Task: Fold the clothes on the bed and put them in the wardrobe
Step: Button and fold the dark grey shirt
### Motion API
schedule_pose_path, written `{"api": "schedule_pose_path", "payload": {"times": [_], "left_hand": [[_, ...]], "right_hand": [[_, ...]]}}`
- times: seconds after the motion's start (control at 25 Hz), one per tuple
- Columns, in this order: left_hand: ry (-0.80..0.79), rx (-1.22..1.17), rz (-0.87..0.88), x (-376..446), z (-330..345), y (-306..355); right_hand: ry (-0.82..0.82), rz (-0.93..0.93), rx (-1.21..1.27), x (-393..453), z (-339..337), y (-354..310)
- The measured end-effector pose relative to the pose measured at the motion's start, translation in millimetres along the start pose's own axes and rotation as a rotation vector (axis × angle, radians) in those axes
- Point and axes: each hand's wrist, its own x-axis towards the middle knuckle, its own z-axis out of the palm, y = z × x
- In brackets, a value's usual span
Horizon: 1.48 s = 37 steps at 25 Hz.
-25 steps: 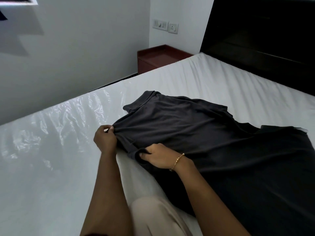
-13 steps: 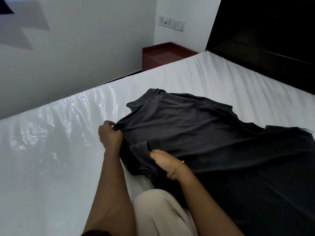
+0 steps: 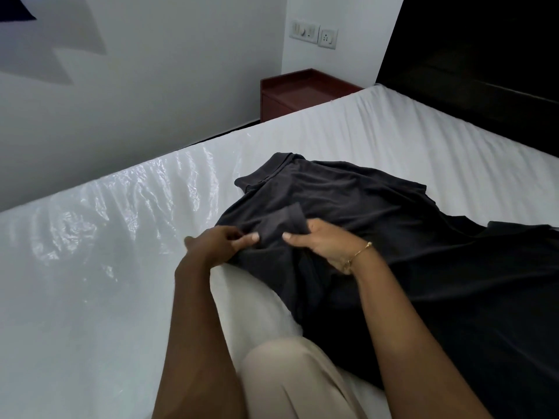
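left hand [image 3: 222,244]: pinches shirt edge beside the sleeve
right hand [image 3: 325,243]: grips folded-over sleeve [image 3: 284,223]
dark grey shirt [image 3: 378,237]: spread flat on bed, collar toward far side
bed [image 3: 90,282]: white sheet
bedside table [image 3: 298,92]: red-brown, at far corner

A white bed [image 3: 378,140], its near-left part under glossy plastic, carries a dark garment [image 3: 423,252] spread flat, stretching away right of the fingers [image 3: 248,238] pinching its folded sleeve.
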Motion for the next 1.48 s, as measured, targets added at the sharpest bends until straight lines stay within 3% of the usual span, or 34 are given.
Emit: {"api": "schedule_pose_path", "payload": {"times": [0.12,0.24,0.4,0.48,0.6,0.72,0.88,1.08,1.32,1.48], "left_hand": [[0.010,0.077,-0.049,7.2,-3.3,-11.8],[0.167,0.040,-0.097,14.5,1.3,-10.1],[0.226,0.032,-0.116,21.5,7.3,-13.8],[0.239,-0.016,-0.111,23.2,9.7,-16.1],[0.285,-0.099,-0.103,27.5,11.0,-20.9],[0.335,-0.030,-0.089,30.3,17.6,-26.7],[0.495,-0.017,-0.101,32.5,30.8,-27.2],[0.645,-0.042,-0.119,26.4,30.1,-16.8],[0.513,-0.009,0.028,18.3,13.0,32.1],[0.146,0.017,0.379,-1.5,24.6,109.0]], "right_hand": [[0.224,-0.003,-0.593,21.0,-54.1,-27.4],[0.418,0.098,-0.843,46.5,-74.4,-12.1],[0.627,0.093,-0.771,55.9,-65.4,40.5],[0.527,0.091,-0.644,58.0,-65.2,54.7],[0.441,-0.085,-0.471,65.4,-65.1,56.6],[0.706,-0.209,-0.467,71.3,-57.9,57.3],[0.732,-0.059,-0.788,70.8,-39.3,79.5],[0.861,-0.022,-0.626,52.9,-43.6,81.8],[1.021,0.061,-0.438,-11.2,-44.0,99.6],[0.937,0.059,-0.381,-64.7,-42.4,115.2]]}}
